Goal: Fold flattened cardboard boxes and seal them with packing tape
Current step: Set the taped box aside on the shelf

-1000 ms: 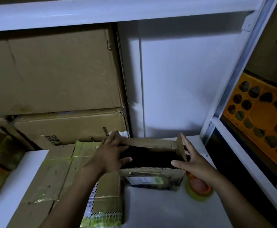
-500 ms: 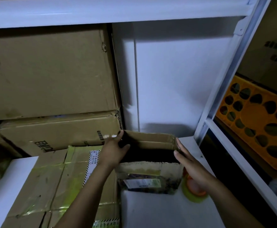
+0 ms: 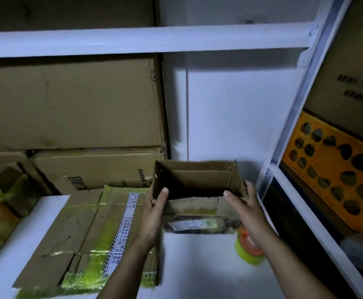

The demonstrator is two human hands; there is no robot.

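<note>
A small brown cardboard box (image 3: 197, 180) stands open-topped on the white shelf surface (image 3: 197, 266), squared up, with a printed label on its near side. My left hand (image 3: 154, 212) grips its left wall, thumb over the near edge. My right hand (image 3: 245, 208) presses flat against its right wall, fingers together. A roll of yellow-green packing tape with an orange core (image 3: 248, 250) lies on the shelf just right of the box, partly hidden under my right wrist.
A flattened, taped cardboard box (image 3: 90, 234) lies to the left. Large brown cartons (image 3: 72, 104) are stacked behind it. A white shelf beam (image 3: 143, 39) crosses overhead and a white upright (image 3: 288, 130) stands at right, beyond it an orange perforated crate (image 3: 331, 169).
The box's top has opened wider into a square shape. My left hand has slid from the top edge down to the left wall. The camera has tilted upward.
</note>
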